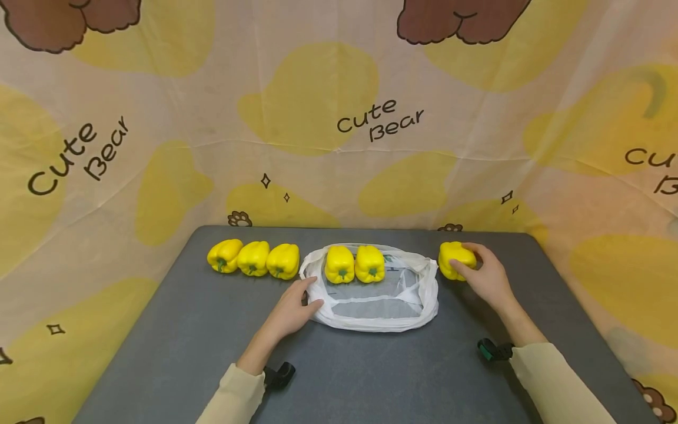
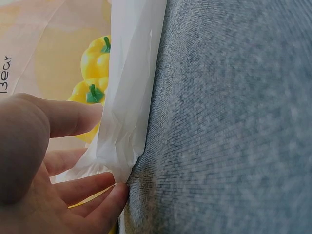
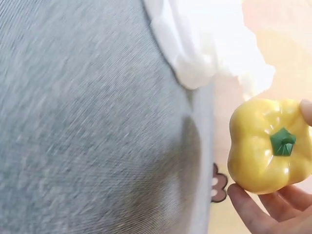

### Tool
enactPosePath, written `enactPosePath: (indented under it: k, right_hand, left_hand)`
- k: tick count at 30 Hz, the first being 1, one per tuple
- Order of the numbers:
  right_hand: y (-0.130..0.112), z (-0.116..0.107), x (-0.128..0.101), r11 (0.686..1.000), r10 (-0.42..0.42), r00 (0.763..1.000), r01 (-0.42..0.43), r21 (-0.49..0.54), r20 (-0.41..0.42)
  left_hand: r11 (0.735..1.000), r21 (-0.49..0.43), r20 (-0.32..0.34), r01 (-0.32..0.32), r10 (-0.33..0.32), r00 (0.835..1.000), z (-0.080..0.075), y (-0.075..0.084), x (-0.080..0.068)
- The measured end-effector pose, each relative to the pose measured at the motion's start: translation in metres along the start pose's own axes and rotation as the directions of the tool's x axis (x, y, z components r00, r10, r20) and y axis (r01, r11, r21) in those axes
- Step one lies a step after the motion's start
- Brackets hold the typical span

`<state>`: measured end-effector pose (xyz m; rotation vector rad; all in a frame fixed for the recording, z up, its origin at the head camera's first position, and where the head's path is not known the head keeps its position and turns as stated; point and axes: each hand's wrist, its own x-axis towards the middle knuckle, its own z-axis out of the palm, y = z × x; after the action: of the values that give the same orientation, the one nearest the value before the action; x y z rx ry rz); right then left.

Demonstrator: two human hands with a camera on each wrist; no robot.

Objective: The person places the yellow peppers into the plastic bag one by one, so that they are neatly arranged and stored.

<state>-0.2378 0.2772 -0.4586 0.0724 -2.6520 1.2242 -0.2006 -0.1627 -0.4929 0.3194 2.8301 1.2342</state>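
Observation:
My right hand [image 1: 488, 278] grips a yellow bell pepper [image 1: 454, 261] just right of the bag, with thumb and fingers on its sides. The right wrist view shows that pepper's green stem [image 3: 282, 142] facing the camera. A white plastic bag [image 1: 378, 324] lies with its mouth spread wide in the middle of the table. Two yellow bell peppers [image 1: 339, 264] sit side by side inside it, toward the back. At the bag's left side, my left hand [image 1: 291, 307] touches the rim; in the left wrist view its thumb and fingers [image 2: 85, 187] are spread apart against the plastic.
Three more yellow bell peppers [image 1: 253, 258] stand in a row left of the bag, near the back of the grey table [image 1: 360, 377]. Behind the table hangs a printed cloth [image 1: 307, 88] that also covers both sides. Each wrist wears a black band [image 1: 495, 350].

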Motion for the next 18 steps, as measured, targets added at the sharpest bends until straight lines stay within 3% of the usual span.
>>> enactPosePath:
  k: [18]
  right_hand:
    - [-0.037, -0.001, 0.003, 0.998, -0.068, 0.996, 0.069, 0.008, -0.061]
  left_hand:
    - [1.0, -0.001, 0.008, 0.021, -0.021, 1.0, 0.0, 0.0, 0.001]
